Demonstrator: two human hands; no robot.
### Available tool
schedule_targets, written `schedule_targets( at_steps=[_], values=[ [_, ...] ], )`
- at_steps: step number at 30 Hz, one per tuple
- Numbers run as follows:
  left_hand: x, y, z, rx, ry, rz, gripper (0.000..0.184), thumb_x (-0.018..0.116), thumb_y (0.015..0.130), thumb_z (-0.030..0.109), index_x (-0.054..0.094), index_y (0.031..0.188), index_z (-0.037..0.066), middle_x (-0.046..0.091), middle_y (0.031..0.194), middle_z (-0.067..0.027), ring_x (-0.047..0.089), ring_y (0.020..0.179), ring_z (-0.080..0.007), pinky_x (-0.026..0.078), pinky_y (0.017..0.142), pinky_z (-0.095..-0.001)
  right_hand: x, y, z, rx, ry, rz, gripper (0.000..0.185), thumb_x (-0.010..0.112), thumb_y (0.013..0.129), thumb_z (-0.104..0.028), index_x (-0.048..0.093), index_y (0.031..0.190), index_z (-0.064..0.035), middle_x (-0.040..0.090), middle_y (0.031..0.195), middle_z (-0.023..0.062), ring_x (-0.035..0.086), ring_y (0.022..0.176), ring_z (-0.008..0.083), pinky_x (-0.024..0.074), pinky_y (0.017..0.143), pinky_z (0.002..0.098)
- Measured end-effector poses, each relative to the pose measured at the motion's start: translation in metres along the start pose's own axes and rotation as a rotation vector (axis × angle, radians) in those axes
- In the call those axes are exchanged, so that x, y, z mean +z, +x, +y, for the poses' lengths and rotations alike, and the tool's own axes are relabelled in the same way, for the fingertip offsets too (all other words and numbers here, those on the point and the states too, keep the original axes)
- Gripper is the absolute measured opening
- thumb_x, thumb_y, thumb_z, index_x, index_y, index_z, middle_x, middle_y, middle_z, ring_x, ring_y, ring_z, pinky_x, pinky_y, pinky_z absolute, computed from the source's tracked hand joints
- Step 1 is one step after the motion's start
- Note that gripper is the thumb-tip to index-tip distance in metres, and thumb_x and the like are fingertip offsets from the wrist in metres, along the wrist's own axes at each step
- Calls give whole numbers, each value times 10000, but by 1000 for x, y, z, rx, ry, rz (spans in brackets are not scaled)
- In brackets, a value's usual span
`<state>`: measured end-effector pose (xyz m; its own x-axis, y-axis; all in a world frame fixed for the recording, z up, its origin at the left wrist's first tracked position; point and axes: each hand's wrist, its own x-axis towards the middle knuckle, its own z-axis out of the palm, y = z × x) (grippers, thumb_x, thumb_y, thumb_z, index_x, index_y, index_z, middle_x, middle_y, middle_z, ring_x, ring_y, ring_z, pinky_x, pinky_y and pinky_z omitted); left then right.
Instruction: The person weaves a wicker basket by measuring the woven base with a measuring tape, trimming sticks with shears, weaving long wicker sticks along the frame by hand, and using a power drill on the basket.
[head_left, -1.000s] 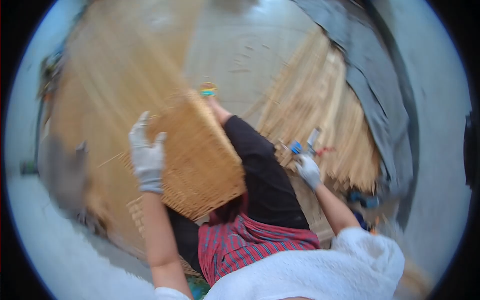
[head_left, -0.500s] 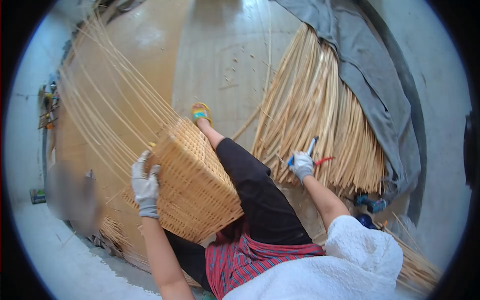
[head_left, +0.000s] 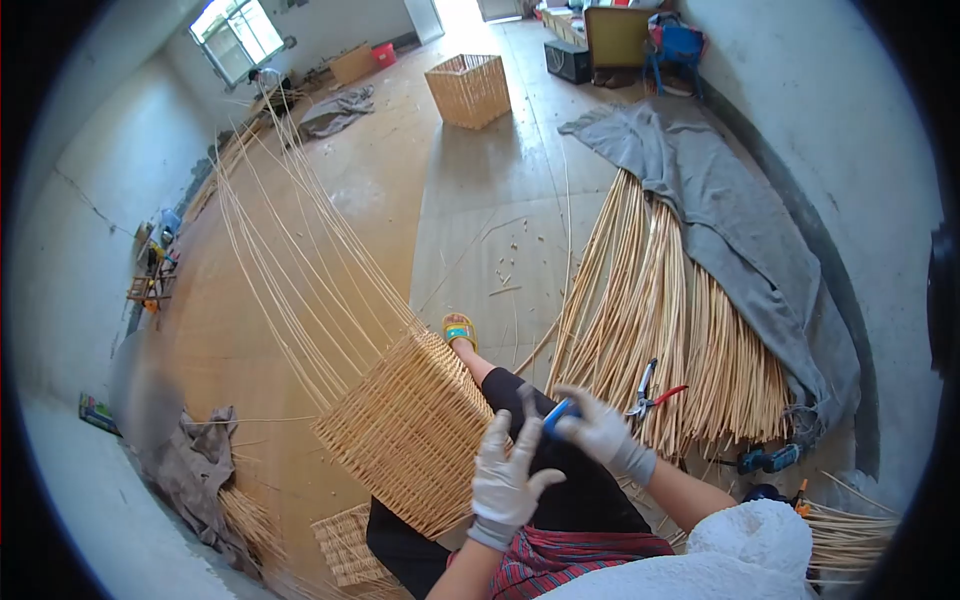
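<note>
My right hand [head_left: 598, 430], in a white glove with a grey cuff, grips a blue-handled tool [head_left: 558, 416] above my lap; its dark head is blurred, so I cannot tell its kind. My left hand [head_left: 505, 482], gloved alike, is beside it with fingers spread, holding nothing that I can see. Against my legs leans a woven rattan basket [head_left: 410, 430], tilted, with long uncut canes [head_left: 290, 240] reaching to the far left. Pruning shears [head_left: 660, 397] with a red handle lie on a big bundle of canes [head_left: 660, 300] to the right.
A grey cloth [head_left: 740, 230] covers part of the bundle. A blue power drill [head_left: 770, 458] lies at its near end. Further off stands another woven basket [head_left: 470, 95]. A small woven piece [head_left: 350, 545] lies at lower left. Another person [head_left: 270, 88] works at the far left.
My left hand has left the basket's side and moved right over my lap. My right hand has come back from the canes with the blue-handled tool. The view has tilted up.
</note>
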<state>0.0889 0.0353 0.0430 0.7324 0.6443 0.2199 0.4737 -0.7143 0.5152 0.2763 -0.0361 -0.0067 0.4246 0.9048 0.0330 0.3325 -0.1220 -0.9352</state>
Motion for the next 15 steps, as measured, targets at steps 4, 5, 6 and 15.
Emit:
schedule_targets(
  at_steps=[4,5,6,15],
  values=[
    [-5,-26,6,-47,29,-94,1010,867,653,385,375,1510,177,357,1498,-258,494,1275,-420,435,1032,-468,54,-26,-30,41,110,-422,711,717,863,-378,404,1406,-43,633,1202,205,644,1093,305,503,949,394],
    [-6,-37,-1,-42,27,-81,1010,867,653,385,375,1510,177,357,1498,-258,494,1275,-420,435,1032,-468,80,-33,0,31,205,-438,657,721,867,-394,447,1344,-36,657,1114,187,668,998,283,532,866,382],
    [-5,-50,-11,-6,-119,-52,1008,862,673,393,358,1511,145,381,1477,-262,512,1257,-420,447,1019,-460,99,-35,22,24,305,-456,609,725,871,-411,489,1282,-30,681,1027,169,692,902,261,561,783,370],
    [40,-148,-57,-413,-466,-25,307,538,1009,372,676,1075,106,699,994,-115,657,925,-291,512,858,-395,14,13,2,515,589,-721,344,681,926,-377,541,956,-63,641,787,45,626,603,110,485,475,241]
  ],
)
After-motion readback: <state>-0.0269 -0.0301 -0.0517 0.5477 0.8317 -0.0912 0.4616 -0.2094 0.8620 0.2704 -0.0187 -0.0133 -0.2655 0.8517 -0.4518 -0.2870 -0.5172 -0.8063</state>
